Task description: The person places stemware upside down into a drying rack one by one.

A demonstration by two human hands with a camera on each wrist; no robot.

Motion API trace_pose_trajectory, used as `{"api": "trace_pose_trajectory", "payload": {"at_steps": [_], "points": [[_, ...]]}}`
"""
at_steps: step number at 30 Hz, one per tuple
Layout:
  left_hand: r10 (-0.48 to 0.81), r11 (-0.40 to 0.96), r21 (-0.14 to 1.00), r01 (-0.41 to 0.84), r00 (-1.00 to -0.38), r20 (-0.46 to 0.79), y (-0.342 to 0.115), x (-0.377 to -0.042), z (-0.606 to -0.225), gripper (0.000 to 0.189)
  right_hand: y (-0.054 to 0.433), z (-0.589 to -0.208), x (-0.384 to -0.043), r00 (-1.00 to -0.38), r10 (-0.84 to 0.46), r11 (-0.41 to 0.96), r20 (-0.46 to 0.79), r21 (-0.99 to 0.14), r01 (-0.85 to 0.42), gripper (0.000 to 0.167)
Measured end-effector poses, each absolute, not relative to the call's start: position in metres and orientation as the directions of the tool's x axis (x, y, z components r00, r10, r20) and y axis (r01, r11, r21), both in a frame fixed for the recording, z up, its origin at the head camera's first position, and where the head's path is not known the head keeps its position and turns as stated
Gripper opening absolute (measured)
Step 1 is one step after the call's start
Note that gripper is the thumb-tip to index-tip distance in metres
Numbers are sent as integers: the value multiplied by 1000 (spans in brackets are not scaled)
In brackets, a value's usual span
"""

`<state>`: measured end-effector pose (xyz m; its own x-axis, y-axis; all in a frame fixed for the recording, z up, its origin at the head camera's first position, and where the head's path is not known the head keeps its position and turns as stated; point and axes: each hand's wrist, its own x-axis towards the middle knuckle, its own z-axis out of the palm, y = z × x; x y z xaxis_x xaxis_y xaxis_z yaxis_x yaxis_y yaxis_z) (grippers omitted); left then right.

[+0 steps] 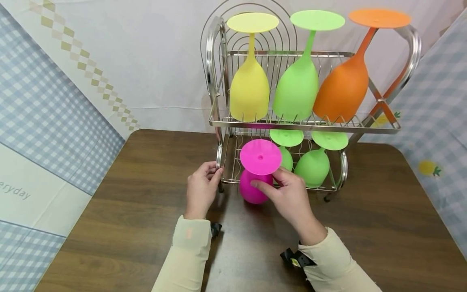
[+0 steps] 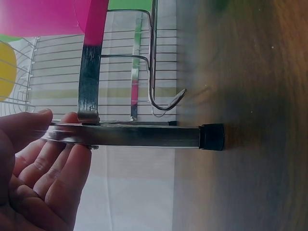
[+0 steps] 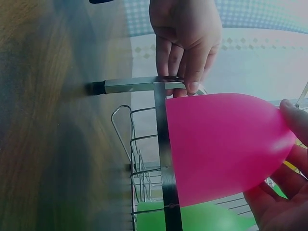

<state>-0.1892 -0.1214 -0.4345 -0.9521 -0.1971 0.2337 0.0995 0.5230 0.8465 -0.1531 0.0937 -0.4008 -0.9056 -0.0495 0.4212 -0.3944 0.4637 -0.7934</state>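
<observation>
My right hand pinches an upside-down pink wine glass by its bowl, thumb on the near side. The glass is at the front of the lower shelf of a chrome dish rack. In the right wrist view, the rim of the pink bowl is right at the shelf's front bar. My left hand grips the rack's left front leg between thumb and fingers. Two green wine glasses stand upside down on the lower shelf, right of the pink one.
On the upper shelf, yellow, light green and orange wine glasses stand upside down. A strip of pink shows behind the upper shelf's front rail. The rack stands on a brown wooden table against a patterned cloth.
</observation>
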Motion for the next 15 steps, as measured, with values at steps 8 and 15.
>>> {"api": "trace_pose_trajectory", "payload": {"at_steps": [8, 15], "points": [[-195, 526, 846, 89, -956, 222, -121, -189, -434, 23, 93, -400, -155, -916, -42, 454, 399, -809, -373, 35], [-196, 532, 842, 96, -953, 233, -121, -189, -434, 22, 92, -401, -158, -909, -47, 443, 415, -807, -391, 37]]}}
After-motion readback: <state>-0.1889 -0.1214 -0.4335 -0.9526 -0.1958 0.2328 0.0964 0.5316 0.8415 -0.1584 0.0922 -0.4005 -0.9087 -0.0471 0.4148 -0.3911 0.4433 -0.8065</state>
